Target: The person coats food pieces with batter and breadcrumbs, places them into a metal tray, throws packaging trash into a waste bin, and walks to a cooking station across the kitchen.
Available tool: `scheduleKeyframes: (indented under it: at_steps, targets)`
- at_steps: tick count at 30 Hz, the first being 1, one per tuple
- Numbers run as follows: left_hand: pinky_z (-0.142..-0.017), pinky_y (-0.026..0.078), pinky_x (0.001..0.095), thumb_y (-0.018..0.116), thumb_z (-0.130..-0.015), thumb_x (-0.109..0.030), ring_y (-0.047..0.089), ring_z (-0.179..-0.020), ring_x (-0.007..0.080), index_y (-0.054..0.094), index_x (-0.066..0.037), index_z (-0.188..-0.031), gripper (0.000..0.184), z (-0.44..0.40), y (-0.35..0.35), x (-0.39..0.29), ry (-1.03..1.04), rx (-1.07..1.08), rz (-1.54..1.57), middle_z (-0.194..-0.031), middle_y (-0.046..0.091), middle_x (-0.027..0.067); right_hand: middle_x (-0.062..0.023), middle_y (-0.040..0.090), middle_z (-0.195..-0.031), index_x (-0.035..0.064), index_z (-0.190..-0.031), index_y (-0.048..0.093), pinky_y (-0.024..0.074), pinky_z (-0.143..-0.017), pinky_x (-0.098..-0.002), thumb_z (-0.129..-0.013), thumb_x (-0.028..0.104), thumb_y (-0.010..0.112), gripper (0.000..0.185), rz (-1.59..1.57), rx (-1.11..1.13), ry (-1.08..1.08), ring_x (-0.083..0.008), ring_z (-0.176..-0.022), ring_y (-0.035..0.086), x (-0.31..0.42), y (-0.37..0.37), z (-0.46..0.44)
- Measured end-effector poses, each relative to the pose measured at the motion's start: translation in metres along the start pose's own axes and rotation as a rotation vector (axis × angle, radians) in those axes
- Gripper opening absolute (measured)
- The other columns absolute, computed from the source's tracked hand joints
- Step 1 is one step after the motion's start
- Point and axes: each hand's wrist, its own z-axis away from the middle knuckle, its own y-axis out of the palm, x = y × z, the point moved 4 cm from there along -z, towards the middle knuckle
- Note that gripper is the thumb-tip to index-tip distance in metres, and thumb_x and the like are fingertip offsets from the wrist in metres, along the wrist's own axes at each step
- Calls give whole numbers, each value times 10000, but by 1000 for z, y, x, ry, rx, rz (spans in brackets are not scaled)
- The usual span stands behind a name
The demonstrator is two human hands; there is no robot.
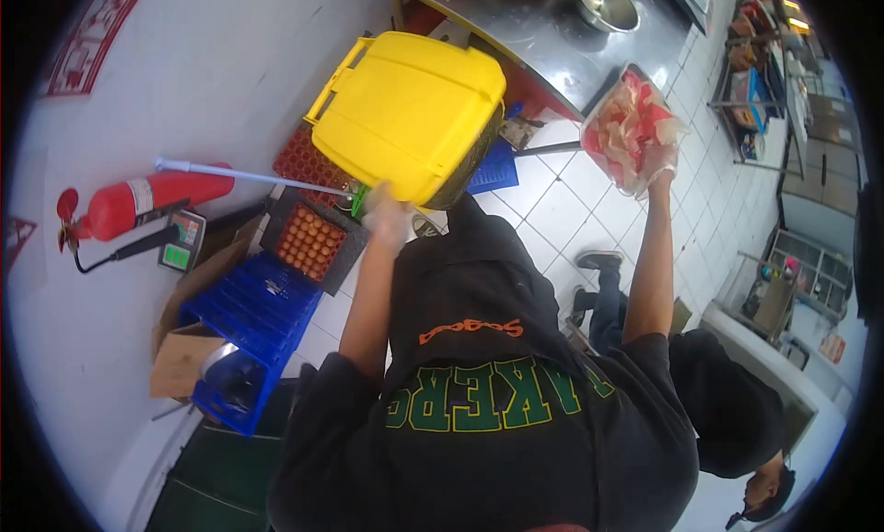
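My left hand [387, 217], in a clear plastic glove, is at the near edge of a yellow bin lid [410, 108], with fingers closed on that edge. The lid covers most of the bin; a black liner [476, 163] shows beneath it at the right. My right hand [659, 163], also gloved, grips the near rim of a tray [597, 154]. Crumpled brown and red paper [635, 122] fills the tray, which is held up over the tiled floor, right of the bin.
Left of the bin are a tray of eggs [309, 242], a blue crate [253, 297], a pale pole [249, 175] and a fire extinguisher [147, 205]. A steel table [516, 21] with a metal bowl [608, 5] stands ahead. Another person [727, 394] is at my right.
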Motion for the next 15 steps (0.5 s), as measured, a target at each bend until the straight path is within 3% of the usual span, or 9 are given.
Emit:
scheduleKeyframes:
  at_steps: [2, 3, 4, 8, 10, 12, 15]
  targets:
    - [-533, 429, 260, 524, -969, -249, 460, -567, 103, 528, -100, -897, 166, 22, -15, -69, 166, 97, 16, -708, 501, 4, -119, 656, -1070, 40, -1189, 559, 499, -837, -350, -783, -26, 563, 412, -1, -43, 32, -229, -956, 632, -1, -15, 1]
    - [-504, 374, 246, 534, -974, -261, 428, -555, 61, 511, -132, -845, 184, 36, -16, -108, 172, 193, 185, -651, 448, -39, -117, 654, -1078, 29, -1179, 563, 493, -851, -346, -786, -18, 567, 396, -197, -112, -187, -227, -967, 630, -19, -17, -16]
    - [-516, 354, 239, 540, -971, -266, 417, -548, 44, 531, -131, -873, 167, 47, -16, -145, 227, 185, 225, -641, 451, -61, -115, 652, -1086, 19, -1169, 568, 487, -865, -342, -789, -11, 571, 381, -395, -179, -412, -226, -978, 628, -27, -19, -24]
    - [-562, 344, 238, 509, -967, -293, 377, -539, 55, 536, -88, -955, 207, 19, -31, -224, 321, 138, 271, -644, 430, -53, -110, 645, -1108, 10, -1167, 568, 475, -883, -336, -792, -3, 577, 375, -642, -61, -322, -218, -998, 622, 52, -54, 5]
    - [-570, 351, 245, 504, -965, -306, 381, -532, 62, 538, -65, -971, 243, 21, -30, -243, 308, 153, 302, -647, 441, -50, -112, 656, -1071, 8, -1140, 587, 485, -854, -342, -798, 21, 584, 342, -308, -147, -369, -219, -972, 629, 94, -60, 25]
    - [-579, 358, 252, 499, -964, -319, 386, -525, 70, 541, -42, -987, 281, 17, -31, -248, 288, 165, 332, -649, 453, -48, -126, 674, -971, 5, -1047, 633, 498, -797, -371, -816, 101, 596, 253, -291, -42, -416, -252, -903, 645, 153, -48, 60]
    - [-593, 367, 262, 501, -958, -343, 399, -513, 86, 541, -20, -1011, 330, 10, -40, -238, 165, 232, 407, -662, 481, -49, -169, 633, -1044, 12, -1080, 608, 476, -853, -397, -818, 94, 588, 276, -298, 105, -520, -307, -982, 603, 192, 25, 92]
